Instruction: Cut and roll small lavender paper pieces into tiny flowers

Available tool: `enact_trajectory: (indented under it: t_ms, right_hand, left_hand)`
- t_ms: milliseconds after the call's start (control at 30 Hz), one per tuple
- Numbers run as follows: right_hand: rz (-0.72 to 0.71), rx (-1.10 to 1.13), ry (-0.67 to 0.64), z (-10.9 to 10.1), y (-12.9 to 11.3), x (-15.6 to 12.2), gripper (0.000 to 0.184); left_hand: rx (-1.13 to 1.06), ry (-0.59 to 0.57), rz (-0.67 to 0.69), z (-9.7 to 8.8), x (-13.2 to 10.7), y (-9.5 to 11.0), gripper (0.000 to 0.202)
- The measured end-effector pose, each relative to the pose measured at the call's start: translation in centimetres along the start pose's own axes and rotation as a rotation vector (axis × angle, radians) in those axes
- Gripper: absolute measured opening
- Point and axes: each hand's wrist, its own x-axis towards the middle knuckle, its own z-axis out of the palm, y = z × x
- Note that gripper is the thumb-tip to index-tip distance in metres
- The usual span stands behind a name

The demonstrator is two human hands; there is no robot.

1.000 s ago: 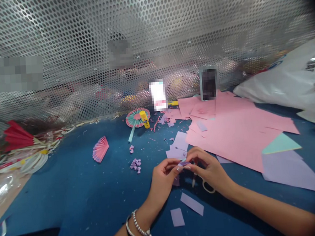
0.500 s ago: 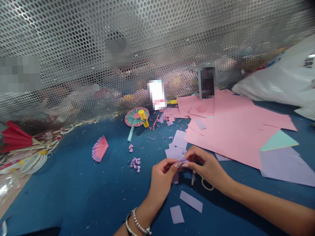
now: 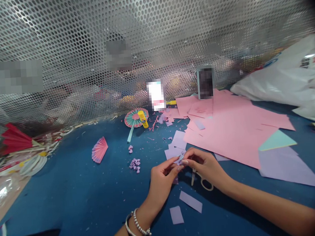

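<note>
Between the fingertips of both hands is a small piece of purple paper [image 3: 180, 160], partly hidden by the fingers. My left hand [image 3: 165, 176], with bracelets at the wrist, pinches it from the left. From the right, my right hand [image 3: 204, 165] grips its other side. White-handled scissors [image 3: 206, 184] lie on the table under my right hand. Purple paper sheets [image 3: 179, 139] sit just beyond the fingertips. Closer to me lie a purple strip [image 3: 191, 201] and a purple rectangle [image 3: 176, 215]. Small folded purple pieces [image 3: 135, 164] are heaped left of my left hand.
Large pink paper [image 3: 227, 128] covers the right, with purple and teal sheets on its corner. A pleated pink fan [image 3: 100, 150], a round teal fan [image 3: 135, 118] and a yellow glue stick [image 3: 143, 119] lie leftward. A perforated metal panel [image 3: 89, 47] rises behind; a white plastic bag [image 3: 280, 82] stands right.
The fingers have shifted around the purple paper, which now shows tilted upward between them. The left fingertips have spread slightly apart. Things on the table stay in place.
</note>
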Motion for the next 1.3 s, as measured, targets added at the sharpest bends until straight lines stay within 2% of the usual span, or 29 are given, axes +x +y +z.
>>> enact_trajectory:
  t_ms: [233,667,1000,1300]
  right_hand:
    - [0.009,-0.042,-0.015,0.01,-0.25,-0.02,0.018]
    - [-0.012,-0.051,-0.008,0.14,-0.22,-0.15,0.015]
    - [-0.105,-0.119,0.004,0.2,-0.13,-0.26,0.015]
    - [-0.083,-0.098,-0.014,0.38,-0.47,-0.46,0.017]
  left_hand:
    - [0.112,0.014,0.106,-0.11,-0.08,0.0,0.023]
    - [0.065,0.009,0.079,0.04,-0.12,0.07,0.022]
    - [0.215,-0.014,0.071,-0.01,-0.14,-0.25,0.026]
    - [0.255,-0.013,0.129,0.08,-0.23,0.15,0.023]
